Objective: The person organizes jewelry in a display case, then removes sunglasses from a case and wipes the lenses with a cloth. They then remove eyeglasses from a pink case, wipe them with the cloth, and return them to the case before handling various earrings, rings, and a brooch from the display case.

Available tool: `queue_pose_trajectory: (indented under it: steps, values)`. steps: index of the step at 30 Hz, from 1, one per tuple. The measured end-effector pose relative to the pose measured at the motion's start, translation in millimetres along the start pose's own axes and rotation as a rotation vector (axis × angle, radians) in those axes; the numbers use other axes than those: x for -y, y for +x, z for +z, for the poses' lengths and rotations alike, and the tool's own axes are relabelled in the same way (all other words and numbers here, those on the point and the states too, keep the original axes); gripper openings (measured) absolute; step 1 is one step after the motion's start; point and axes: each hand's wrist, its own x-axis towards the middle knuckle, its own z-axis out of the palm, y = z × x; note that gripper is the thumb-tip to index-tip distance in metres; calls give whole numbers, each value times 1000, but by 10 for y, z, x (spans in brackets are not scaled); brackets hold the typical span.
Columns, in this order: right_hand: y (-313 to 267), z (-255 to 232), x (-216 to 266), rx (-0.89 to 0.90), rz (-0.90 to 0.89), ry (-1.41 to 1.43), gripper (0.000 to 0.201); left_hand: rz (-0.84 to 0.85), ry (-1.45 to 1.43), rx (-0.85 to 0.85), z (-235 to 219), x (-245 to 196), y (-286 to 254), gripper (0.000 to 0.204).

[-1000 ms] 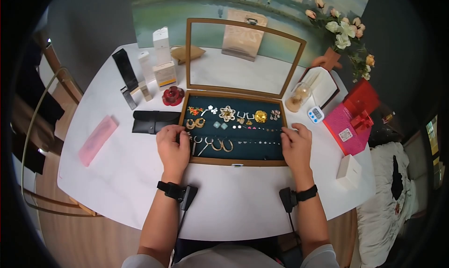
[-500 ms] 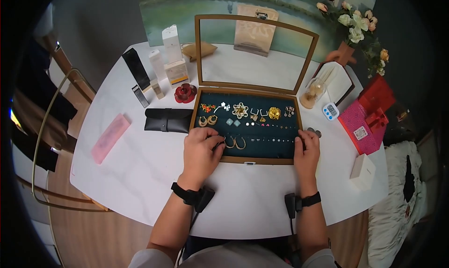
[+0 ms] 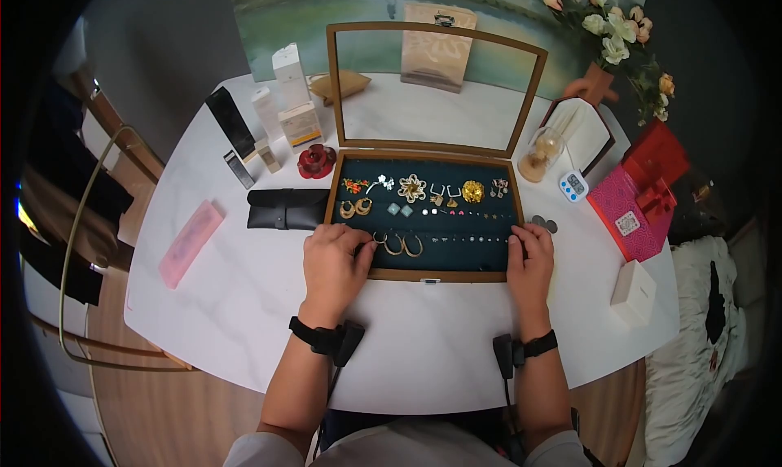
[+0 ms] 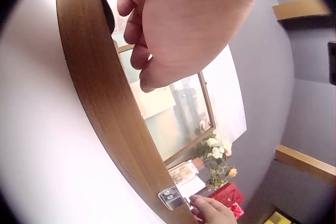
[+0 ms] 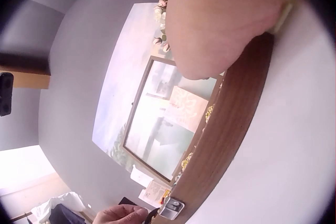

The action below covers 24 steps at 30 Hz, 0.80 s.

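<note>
A wooden jewelry box (image 3: 476, 277) stands on the white table with its glazed lid (image 3: 521, 100) raised. Its dark green lining (image 3: 456, 257) carries rows of earrings, among them hoop earrings (image 3: 414, 245) and flower-shaped pieces (image 3: 412, 188). My left hand (image 3: 332, 271) reaches over the box's front left corner, fingers bent and tips beside the hoops. Whatever is between those fingertips is hidden, so I cannot tell if they hold an earring. At the right rim rests my right hand (image 3: 531, 271), its fingers loosely bent with the tips by the edge.
Left of the box lie a black case (image 3: 287, 210) and a pink pouch (image 3: 191, 243); a red flower ornament (image 3: 316, 161) and several cartons (image 3: 300, 127) stand behind. Dark discs (image 3: 543, 223), a timer (image 3: 573, 187), a pink-red bag (image 3: 635, 202) and a white box (image 3: 634, 294) are at right.
My left hand left the box's left side, reached inward over the hoop earrings, then drew back slightly left. My right hand has stayed at the right rim; the head view has shifted a little.
</note>
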Motion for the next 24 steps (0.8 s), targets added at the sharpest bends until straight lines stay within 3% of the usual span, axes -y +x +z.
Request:
queue_pose_trajectory:
  steps: [5, 9, 14, 22, 24]
  values:
    - [-20, 52, -46, -22, 34, 2, 14, -8, 46, 76, 11, -44, -39, 10]
    - [-23, 64, -88, -71, -43, -14, 14, 27, 87, 82, 105, -42, -59, 10]
    - [-31, 80, -78, -64, -29, 7, 15, -134, 122, 117, 140, -74, -64, 11]
    - [-32, 71, -54, -97, -83, 12, 13, -195, 207, 118, 204, -54, -56, 14]
    - [-30, 68, -45, -96, -68, -2, 13, -198, 115, 96, 199, -87, -57, 11]
